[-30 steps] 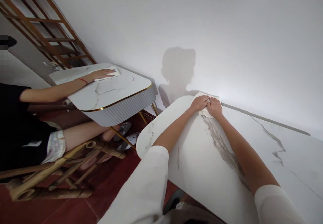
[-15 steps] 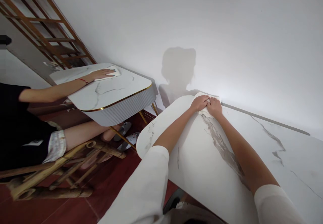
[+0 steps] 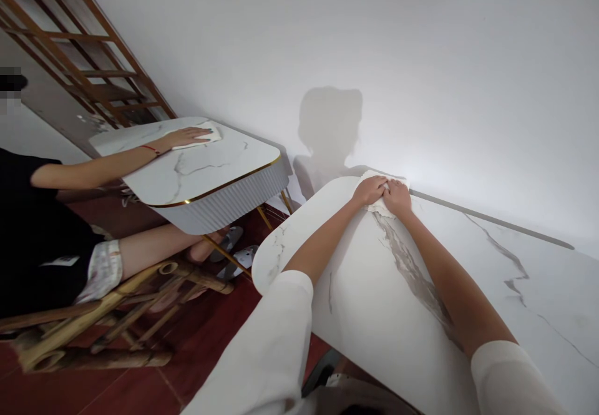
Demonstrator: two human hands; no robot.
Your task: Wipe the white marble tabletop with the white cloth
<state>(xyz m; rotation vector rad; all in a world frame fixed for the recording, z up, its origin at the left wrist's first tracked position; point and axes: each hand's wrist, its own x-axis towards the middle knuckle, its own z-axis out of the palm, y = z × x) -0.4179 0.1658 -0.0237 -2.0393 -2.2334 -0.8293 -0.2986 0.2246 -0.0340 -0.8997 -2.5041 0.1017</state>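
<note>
Both my arms reach far across a white marble-patterned table (image 3: 374,315) toward the wall. My left hand (image 3: 370,190) and my right hand (image 3: 397,197) lie side by side, fingers curled down and pressed onto a white cloth (image 3: 377,178) at the table's far edge. The cloth peeks out above and between the hands; most of it is hidden under them. I wear white sleeves.
At left, another person in black sits on a bamboo chair (image 3: 107,315) and presses a hand (image 3: 186,136) on a white cloth on a second marble table with a gold rim (image 3: 210,184). A wooden lattice (image 3: 79,59) stands behind. The floor is red tile (image 3: 140,390).
My hands stay pressed on the cloth in the same spot. The other person's arm and body have shifted very slightly.
</note>
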